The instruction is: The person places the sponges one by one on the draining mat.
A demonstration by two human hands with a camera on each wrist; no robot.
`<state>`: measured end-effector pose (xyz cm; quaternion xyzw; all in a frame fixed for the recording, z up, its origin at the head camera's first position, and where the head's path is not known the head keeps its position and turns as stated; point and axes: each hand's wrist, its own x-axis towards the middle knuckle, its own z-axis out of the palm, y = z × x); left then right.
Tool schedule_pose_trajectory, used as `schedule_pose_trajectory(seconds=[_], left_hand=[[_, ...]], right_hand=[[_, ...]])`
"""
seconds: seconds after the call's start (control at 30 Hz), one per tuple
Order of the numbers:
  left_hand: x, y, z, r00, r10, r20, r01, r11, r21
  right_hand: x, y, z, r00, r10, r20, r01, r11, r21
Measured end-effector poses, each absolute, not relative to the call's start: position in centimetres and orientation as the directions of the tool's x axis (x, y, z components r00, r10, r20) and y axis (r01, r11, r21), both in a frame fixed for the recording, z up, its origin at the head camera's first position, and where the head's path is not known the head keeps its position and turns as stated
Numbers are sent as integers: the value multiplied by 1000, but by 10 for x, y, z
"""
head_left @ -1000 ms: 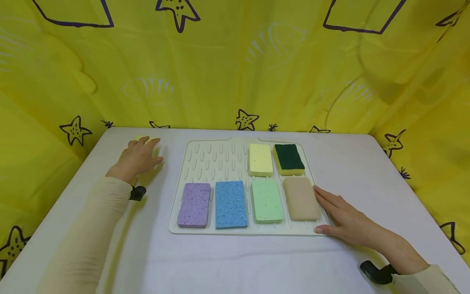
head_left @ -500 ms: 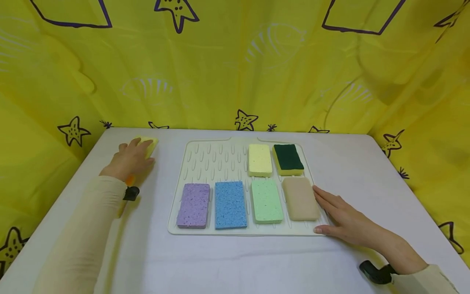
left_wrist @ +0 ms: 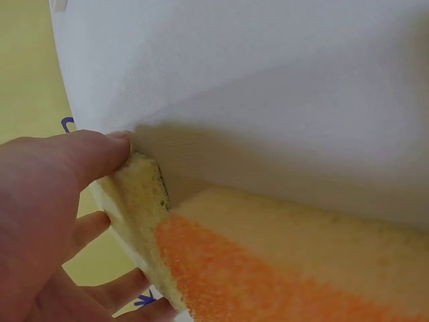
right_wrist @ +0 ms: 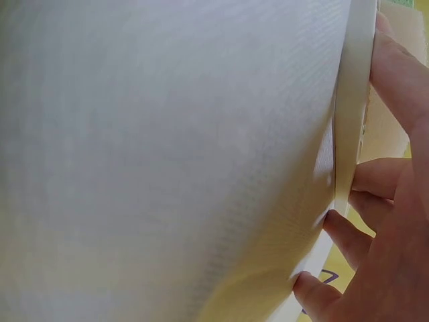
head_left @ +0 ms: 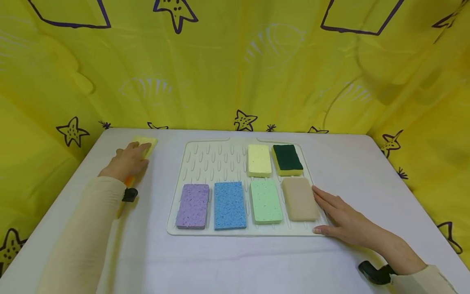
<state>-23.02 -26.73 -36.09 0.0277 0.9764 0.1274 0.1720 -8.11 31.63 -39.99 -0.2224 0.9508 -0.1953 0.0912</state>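
At the far left of the table, my left hand grips a yellow sponge, mostly covered by the fingers in the head view. The left wrist view shows the thumb on one side of that sponge and fingertips on the other. Right beside it lies a sponge with an orange scrubbing face, largely hidden under the left wrist in the head view. My right hand rests at the right edge of a pale ridged tray, fingers straight along the rim and thumb at its front corner.
Along the tray's front row lie purple, blue, green and beige sponges. Behind them sit a pale yellow sponge and a green-topped scrub sponge. A yellow patterned curtain hangs behind the white table.
My left hand has moved left and down onto the yellow sponge, its spread fingers closing around it. The right hand stays at the tray's edge.
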Motion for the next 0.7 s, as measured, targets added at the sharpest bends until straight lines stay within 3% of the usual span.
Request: schedule_pose_trajectory(seconds=[0.33,0.7], left_hand=[[-230,-265,-362,-948,63,-312,-21,966,258],[-228,-256,-357,-969,98,-228,28,956,293]], right_hand=[[-81,316,-399,-887,-452,-96,-377,828,-415],[-81,316,-399,-886,-457,-82,-387,825,-413]])
